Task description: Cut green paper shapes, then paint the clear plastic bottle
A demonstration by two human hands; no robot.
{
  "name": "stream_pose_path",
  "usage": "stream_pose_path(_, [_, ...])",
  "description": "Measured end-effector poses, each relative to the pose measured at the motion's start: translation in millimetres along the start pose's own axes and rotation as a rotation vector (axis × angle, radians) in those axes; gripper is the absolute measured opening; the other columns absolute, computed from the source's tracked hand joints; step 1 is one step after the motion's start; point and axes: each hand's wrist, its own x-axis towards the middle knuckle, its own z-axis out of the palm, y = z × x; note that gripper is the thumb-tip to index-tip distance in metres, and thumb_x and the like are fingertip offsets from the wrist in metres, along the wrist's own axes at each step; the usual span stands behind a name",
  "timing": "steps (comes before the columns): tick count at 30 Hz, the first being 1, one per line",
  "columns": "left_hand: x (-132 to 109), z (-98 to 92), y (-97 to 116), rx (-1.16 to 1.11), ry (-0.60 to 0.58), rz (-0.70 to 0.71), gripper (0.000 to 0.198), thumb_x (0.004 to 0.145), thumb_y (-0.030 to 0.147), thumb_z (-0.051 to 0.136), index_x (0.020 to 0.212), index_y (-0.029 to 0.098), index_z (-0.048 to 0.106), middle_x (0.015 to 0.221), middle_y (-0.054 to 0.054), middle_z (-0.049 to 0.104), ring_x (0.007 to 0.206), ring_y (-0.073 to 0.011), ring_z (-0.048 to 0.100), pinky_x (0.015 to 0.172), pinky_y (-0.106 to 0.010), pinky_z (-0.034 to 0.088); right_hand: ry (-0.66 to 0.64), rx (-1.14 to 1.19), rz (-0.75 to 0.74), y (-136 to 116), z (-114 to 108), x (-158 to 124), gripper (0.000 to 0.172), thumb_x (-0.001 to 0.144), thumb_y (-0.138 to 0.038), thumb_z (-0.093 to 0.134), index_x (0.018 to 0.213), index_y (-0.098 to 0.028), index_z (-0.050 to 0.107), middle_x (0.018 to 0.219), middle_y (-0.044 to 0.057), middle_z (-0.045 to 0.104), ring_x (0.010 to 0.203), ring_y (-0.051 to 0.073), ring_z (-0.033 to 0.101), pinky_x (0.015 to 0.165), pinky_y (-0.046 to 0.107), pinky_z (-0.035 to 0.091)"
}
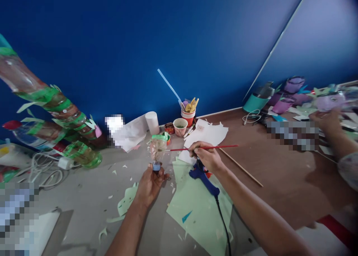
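My left hand (149, 183) is closed round the blue-capped neck of an upturned cut plastic bottle piece (157, 148) with a green painted rim. My right hand (206, 156) pinches a thin red paintbrush (220, 147) held level, its tip pointing left at the bottle piece. A blue glue gun (203, 176) lies just under my right hand on a pale green paper sheet (195, 207), its black cord running toward me.
Paper cups with tools (188, 114), a paint cup (180, 126), a white roll (152, 122) and white paper (207, 133) sit by the blue wall. Painted bottle towers (56, 114) lean at left. A wooden stick (242, 168) lies right. Another person's hand (327, 122) works among purple crafts.
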Motion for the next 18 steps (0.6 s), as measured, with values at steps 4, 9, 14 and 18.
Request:
stream_pose_path(4, [0.2, 0.8, -0.9, 0.006, 0.010, 0.022, 0.032, 0.076, 0.044, 0.071, 0.081, 0.014, 0.065, 0.060, 0.002, 0.055, 0.049, -0.0082, 0.047, 0.074, -0.034, 0.056, -0.099, 0.037, 0.048, -0.9, 4.3, -2.2, 0.013, 0.074, -0.020, 0.062, 0.078, -0.017, 0.074, 0.063, 0.003, 0.066, 0.056, 0.014, 0.053, 0.053, 0.027, 0.039])
stream_pose_path(9, [2.4, -0.5, -2.2, -0.021, 0.081, 0.057, 0.033, 0.070, 0.044, 0.076, 0.071, 0.014, 0.063, 0.060, 0.001, 0.058, 0.052, -0.0095, 0.052, 0.072, -0.034, 0.057, 0.076, 0.263, 0.062, -2.2, 1.8, 3.6, 0.009, 0.072, -0.023, 0.064, 0.074, -0.019, 0.073, 0.057, 0.002, 0.064, 0.053, 0.013, 0.052, 0.052, 0.026, 0.037])
stream_pose_path(14, [5.2, -3.9, -1.9, -0.046, 0.122, 0.125, 0.034, 0.067, 0.044, 0.079, 0.065, 0.015, 0.062, 0.060, 0.001, 0.061, 0.050, -0.0079, 0.051, 0.073, -0.035, 0.058, 0.149, 0.395, 0.122, 2.9, -0.5, 9.9, 0.009, 0.072, -0.025, 0.066, 0.074, -0.019, 0.072, 0.051, -0.001, 0.060, 0.047, 0.011, 0.048, 0.058, 0.029, 0.043])
stream_pose_path(18, [5.7, -3.4, -0.4, -0.066, 0.150, 0.151, 0.036, 0.060, 0.044, 0.083, 0.063, 0.015, 0.062, 0.060, 0.001, 0.062, 0.048, -0.0073, 0.050, 0.072, -0.035, 0.058, 0.154, 0.431, 0.145, 6.1, 1.3, 10.5, 0.009, 0.073, -0.025, 0.066, 0.076, -0.019, 0.072, 0.050, -0.001, 0.060, 0.045, 0.010, 0.047, 0.059, 0.029, 0.043])
